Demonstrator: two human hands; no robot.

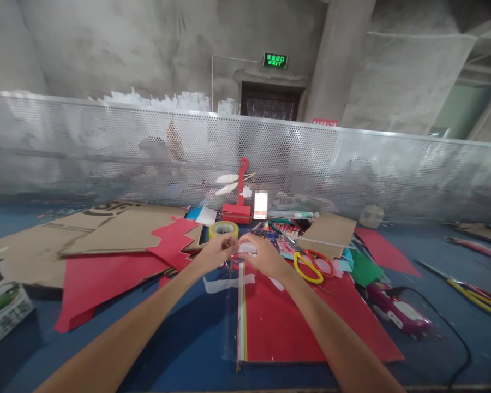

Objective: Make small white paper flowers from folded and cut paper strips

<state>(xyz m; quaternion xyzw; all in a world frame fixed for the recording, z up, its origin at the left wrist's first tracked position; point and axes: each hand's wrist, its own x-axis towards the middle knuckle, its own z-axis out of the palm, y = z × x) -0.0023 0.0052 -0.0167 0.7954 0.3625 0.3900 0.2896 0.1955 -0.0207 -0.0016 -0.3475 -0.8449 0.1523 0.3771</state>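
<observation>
My right hand (264,255) is closed on a small white piece of paper (247,249), which shows between thumb and fingers. Close beside it, my left hand (219,252) has its fingers bent together at the paper's left side; what they pinch, if anything, is hidden. Just behind my left hand stands a yellow roll of tape (213,231). Below the hands lies a curled white strip (221,285). A stack of coloured paper with a red sheet (286,322) on top lies under my right forearm.
Yellow-and-red-handled scissors (309,267) lie right of my hands, with a purple glue gun (399,311) and its cord farther right. Cardboard (118,229) and red cut paper (175,237) spread leftward. A red paper piece (236,213) stands before the perforated metal screen (204,142).
</observation>
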